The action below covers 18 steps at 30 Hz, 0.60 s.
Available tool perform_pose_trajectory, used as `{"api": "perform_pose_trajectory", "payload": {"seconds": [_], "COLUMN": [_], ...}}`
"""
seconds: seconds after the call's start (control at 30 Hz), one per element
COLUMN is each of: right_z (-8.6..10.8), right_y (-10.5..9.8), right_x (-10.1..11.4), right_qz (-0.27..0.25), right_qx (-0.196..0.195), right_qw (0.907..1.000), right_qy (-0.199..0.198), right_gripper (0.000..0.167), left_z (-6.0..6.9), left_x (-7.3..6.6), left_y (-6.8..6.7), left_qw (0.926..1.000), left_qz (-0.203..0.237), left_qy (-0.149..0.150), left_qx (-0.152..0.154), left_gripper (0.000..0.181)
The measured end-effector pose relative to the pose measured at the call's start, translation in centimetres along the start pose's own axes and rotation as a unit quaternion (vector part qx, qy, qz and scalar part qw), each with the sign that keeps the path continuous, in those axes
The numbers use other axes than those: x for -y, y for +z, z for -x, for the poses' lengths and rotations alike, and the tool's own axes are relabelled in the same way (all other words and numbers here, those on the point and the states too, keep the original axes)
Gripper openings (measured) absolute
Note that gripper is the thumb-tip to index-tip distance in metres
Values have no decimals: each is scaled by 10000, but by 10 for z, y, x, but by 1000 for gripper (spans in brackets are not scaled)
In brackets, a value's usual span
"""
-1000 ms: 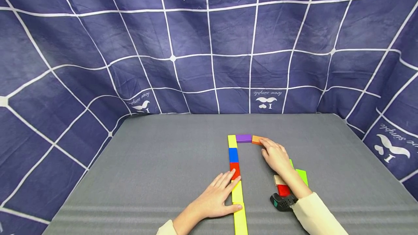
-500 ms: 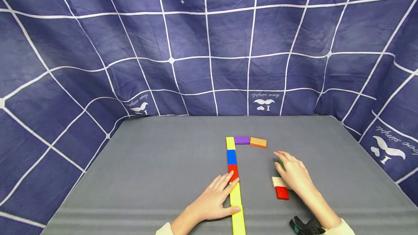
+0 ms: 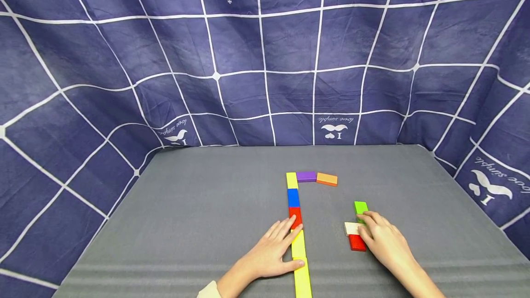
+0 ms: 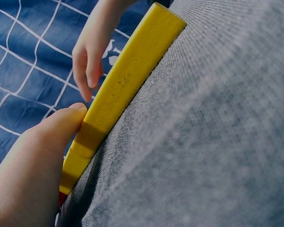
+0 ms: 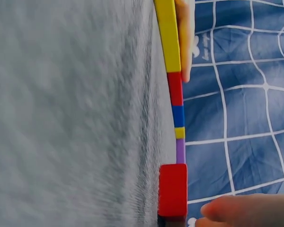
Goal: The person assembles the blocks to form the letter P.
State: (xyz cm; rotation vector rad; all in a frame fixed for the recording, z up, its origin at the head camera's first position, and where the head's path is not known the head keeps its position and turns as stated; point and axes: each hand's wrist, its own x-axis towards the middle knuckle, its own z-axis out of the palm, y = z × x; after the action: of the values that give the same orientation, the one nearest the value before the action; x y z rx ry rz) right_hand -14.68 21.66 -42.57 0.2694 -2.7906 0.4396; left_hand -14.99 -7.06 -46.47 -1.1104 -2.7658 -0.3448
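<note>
The right hand (image 3: 385, 236) had its grip loosely bent over the right end of a beige block (image 3: 351, 228), thumb apart from the forefinger; whether the tips touched it could not be told, and no block was lifted. The beige block lay flat, its long axis crosswise to the person. Just beyond it a green block (image 3: 361, 207) pointed away, its near end partly behind the fingers, and on the near side a small red block (image 3: 358, 243) sat against the beige one. The left hand (image 3: 269, 252) kept a wide, spread grip, closed round nothing, its fingertips and thumb resting along a column of blocks. That column ran lengthwise away from the person: a near yellow block (image 3: 302, 282), a middle yellow block (image 3: 298, 246), a second red block (image 3: 294, 212), a blue block (image 3: 293, 197) and a far yellow block (image 3: 291, 180). From its far end a purple block (image 3: 306, 177) turned rightward, crosswise, followed by an orange block (image 3: 326, 179) slightly skewed, its right end nearer. All lay on the grey bench (image 3: 223, 187), before a blue checked cloth (image 3: 290, 91).
</note>
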Motion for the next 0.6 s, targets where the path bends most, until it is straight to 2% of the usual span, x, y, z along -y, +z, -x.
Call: {"api": "perform_pose_trajectory", "payload": {"seconds": [0.37, 0.6], "right_z": [4, -4], "right_y": [9, 13], "right_x": [-7, -12], "right_qz": [-103, -68], "right_qx": [-19, -186], "right_qw": [9997, 9998], "right_qy": [222, 12], "right_gripper": [35, 30], "left_z": [0, 0], "left_x": [-1, 0], "left_y": [0, 1], "left_qw": [10000, 10000], "left_qz": [-14, 17], "left_qy": [7, -47], "left_qx": [20, 74], "left_gripper": [74, 74]}}
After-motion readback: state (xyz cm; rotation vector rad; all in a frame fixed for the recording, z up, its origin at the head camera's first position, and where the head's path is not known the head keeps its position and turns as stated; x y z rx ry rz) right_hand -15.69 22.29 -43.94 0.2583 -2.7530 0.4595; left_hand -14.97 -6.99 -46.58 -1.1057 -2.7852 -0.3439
